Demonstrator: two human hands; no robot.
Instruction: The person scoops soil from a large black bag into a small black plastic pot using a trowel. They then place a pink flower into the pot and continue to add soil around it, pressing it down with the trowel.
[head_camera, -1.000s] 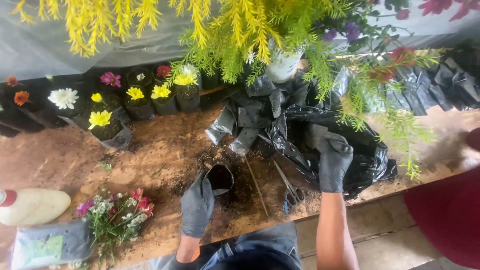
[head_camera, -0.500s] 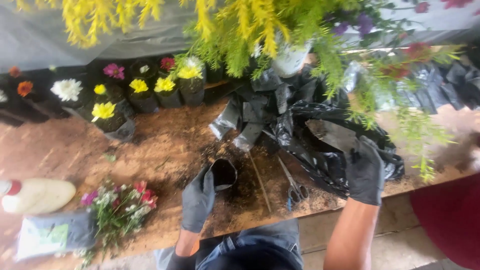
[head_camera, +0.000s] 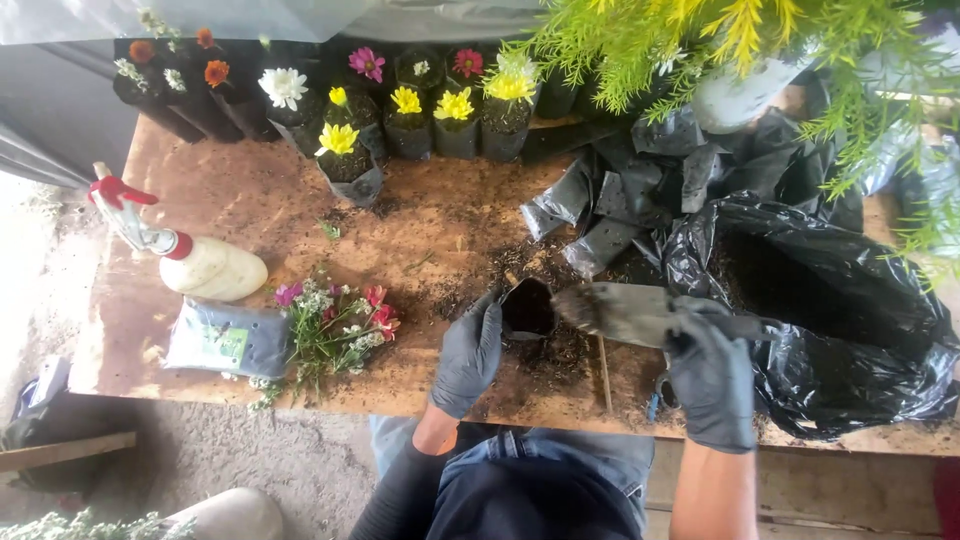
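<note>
Your small black nursery bag (head_camera: 527, 308) stands upright on the wooden table (head_camera: 250, 200), near its front edge, mouth open. Your left hand (head_camera: 467, 355) pinches the bag's rim, fingers closed on the plastic. Half a second ago your right hand (head_camera: 712, 380) was over the big black soil sack (head_camera: 850, 330); now it has swung left, fist wrapped tight round the trowel (head_camera: 625, 312), whose soil-loaded tip sits at the bag's mouth. So the scoop has arrived for tipping. Scissors (head_camera: 655, 395) lie half hidden under your right hand; cut flowers (head_camera: 335, 325) and a spray bottle (head_camera: 195, 262) rest further left.
</note>
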